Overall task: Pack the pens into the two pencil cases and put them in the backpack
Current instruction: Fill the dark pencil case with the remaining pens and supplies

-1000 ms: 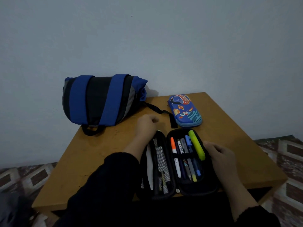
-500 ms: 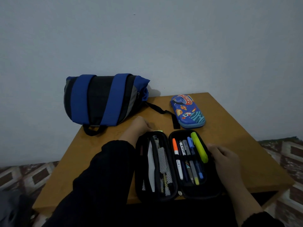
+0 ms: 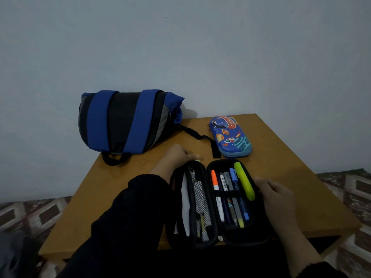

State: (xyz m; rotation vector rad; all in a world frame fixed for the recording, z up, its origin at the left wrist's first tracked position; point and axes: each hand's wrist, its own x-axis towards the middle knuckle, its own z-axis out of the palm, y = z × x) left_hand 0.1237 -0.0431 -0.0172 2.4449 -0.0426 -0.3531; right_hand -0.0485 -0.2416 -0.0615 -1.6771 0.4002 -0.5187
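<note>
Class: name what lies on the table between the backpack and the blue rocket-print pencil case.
A black strap trails from the backpack across bare table, ending beside the blue case. The head view shows it.
</note>
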